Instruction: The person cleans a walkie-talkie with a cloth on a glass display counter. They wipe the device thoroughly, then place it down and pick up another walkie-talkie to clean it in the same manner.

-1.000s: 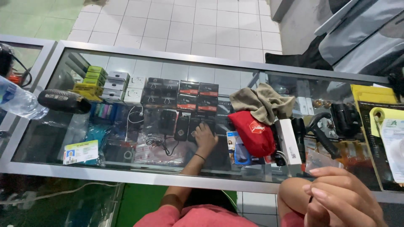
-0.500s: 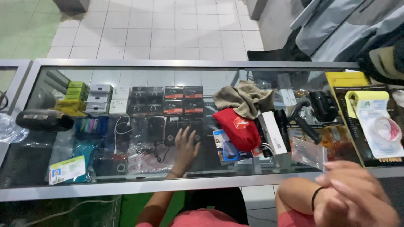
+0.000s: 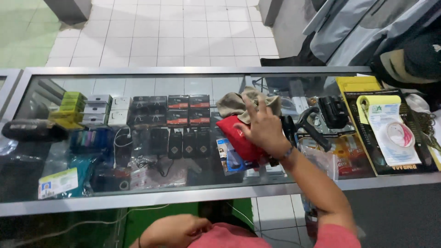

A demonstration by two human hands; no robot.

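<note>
Resting right hand [image 3: 261,125] on red pouch [image 3: 239,138].

Soft, even daylight is filling my view, brightest on the white floor tiles [image 3: 174,36] beyond the counter. The glass counter top [image 3: 138,151] is reflecting pale patches and veiling the goods beneath it. My right hand [image 3: 262,126] is smearing slightly with motion blur. The lower edge is falling into dimness, and the straight counter frame is bowing gently toward the corners.
</note>
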